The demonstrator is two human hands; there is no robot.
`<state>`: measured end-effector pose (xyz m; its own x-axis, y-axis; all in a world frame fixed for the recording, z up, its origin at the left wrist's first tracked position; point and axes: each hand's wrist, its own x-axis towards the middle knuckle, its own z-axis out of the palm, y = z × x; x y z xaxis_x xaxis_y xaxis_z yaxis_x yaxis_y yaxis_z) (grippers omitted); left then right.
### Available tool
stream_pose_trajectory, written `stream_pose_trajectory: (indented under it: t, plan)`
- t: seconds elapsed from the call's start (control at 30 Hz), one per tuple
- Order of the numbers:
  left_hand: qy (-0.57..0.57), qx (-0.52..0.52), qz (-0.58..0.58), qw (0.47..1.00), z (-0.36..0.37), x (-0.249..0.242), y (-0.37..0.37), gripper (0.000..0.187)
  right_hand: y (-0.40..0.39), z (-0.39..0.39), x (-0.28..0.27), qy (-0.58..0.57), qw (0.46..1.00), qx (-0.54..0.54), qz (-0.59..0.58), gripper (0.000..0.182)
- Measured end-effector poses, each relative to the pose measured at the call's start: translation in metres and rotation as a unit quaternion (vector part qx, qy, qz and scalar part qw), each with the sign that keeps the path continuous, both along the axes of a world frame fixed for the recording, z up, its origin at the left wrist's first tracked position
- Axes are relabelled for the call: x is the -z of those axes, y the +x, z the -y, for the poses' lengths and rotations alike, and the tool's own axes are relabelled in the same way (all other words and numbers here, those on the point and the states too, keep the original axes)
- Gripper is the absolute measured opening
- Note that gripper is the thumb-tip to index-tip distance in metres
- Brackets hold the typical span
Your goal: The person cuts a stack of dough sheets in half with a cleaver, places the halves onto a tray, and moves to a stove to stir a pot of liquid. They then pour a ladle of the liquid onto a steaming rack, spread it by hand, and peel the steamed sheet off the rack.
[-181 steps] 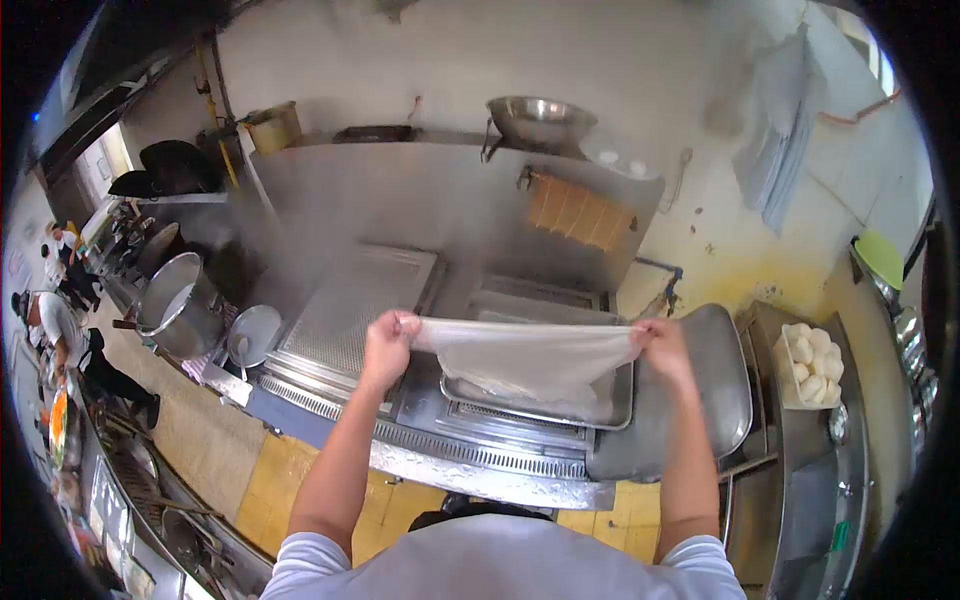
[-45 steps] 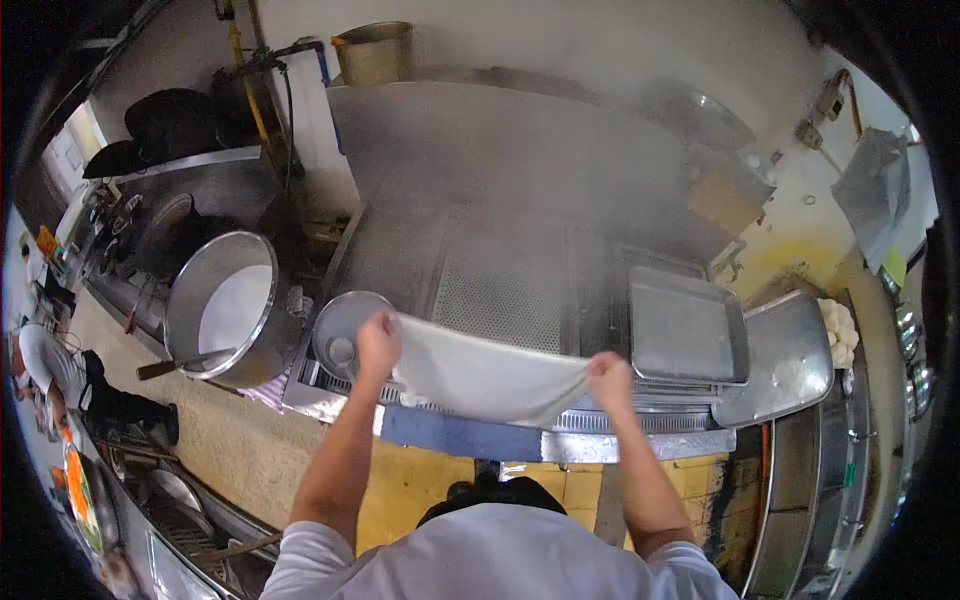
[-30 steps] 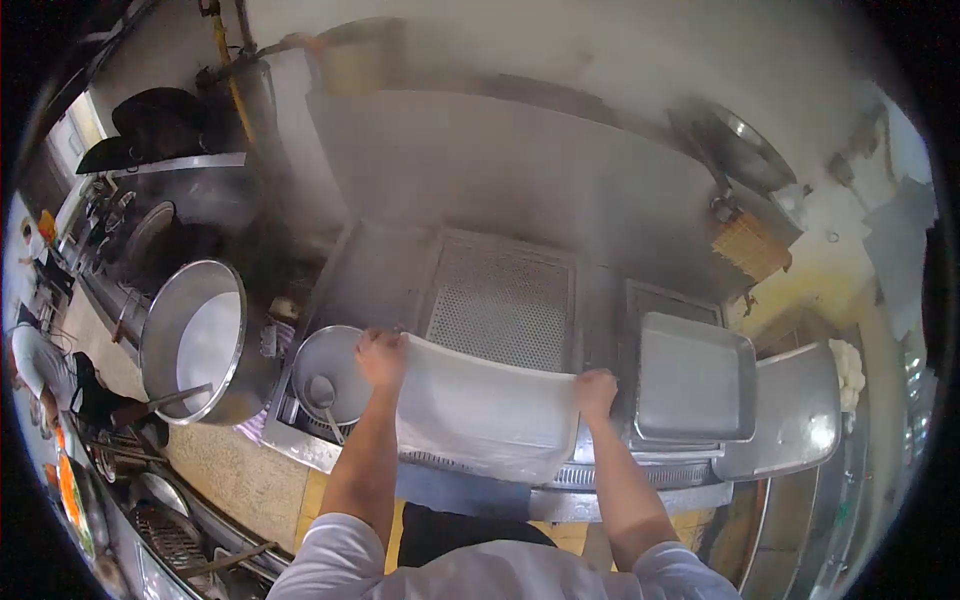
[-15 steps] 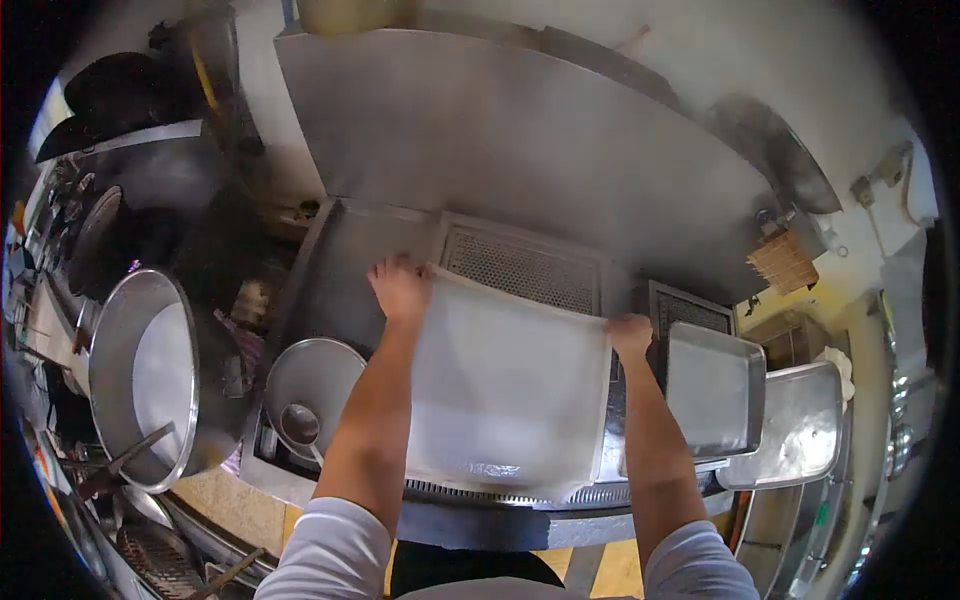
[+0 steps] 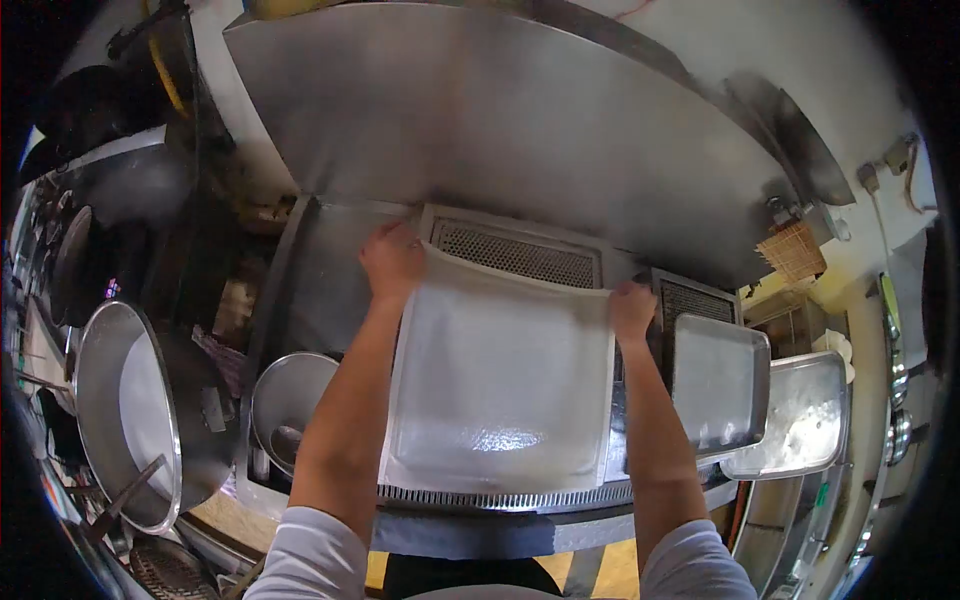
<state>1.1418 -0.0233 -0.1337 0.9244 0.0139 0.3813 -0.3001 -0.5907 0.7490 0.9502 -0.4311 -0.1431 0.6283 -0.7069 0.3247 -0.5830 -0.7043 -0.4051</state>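
A thin, translucent white cloth [image 5: 500, 390] stretches in front of me over the steel counter, with a wet, shiny patch near its front edge. My left hand [image 5: 392, 262] is closed on its far left corner. At the far right corner, my right hand [image 5: 632, 308] pinches the same cloth. The far edge sags slightly between the two hands. Behind it lies a perforated steel plate [image 5: 520, 258], partly covered by the cloth. What is under the cloth is hidden.
Right of my right arm sit a rectangular metal tray [image 5: 715, 385] and a shinier tray [image 5: 790, 425]. On the left are a steel bowl with a ladle [image 5: 285, 400] and a large pot of white liquid [image 5: 145, 420]. A steel backsplash [image 5: 500, 130] rises behind; a small wicker basket [image 5: 793, 250] hangs right.
Both hands still grip the cloth's far corners. The cloth lies flatter and reaches slightly further left, showing its front edge more clearly. The whole view has tilted slightly.
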Motion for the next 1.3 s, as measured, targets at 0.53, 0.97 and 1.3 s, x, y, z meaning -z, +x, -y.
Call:
stream_pose_trajectory:
  t: [0.53, 0.97, 1.3]
  plan:
    - [0.205, 0.121, 0.013, 0.971, -0.028, -0.026, -0.02, 0.042, 0.045, -0.211, -0.067, 0.616, 0.767, -0.181, -0.011, 0.076]
    - [0.387, 0.166, -0.019, 0.907, -0.038, -0.034, -0.022, 0.046, 0.101, -0.305, -0.041, 0.768, 0.608, -0.202, -0.022, 0.019]
    - [0.321, 0.166, 0.017, 0.932, -0.042, -0.035, -0.041, 0.048, -0.155, -0.403, -0.053, 0.491, 0.734, -0.389, -0.263, 0.039]
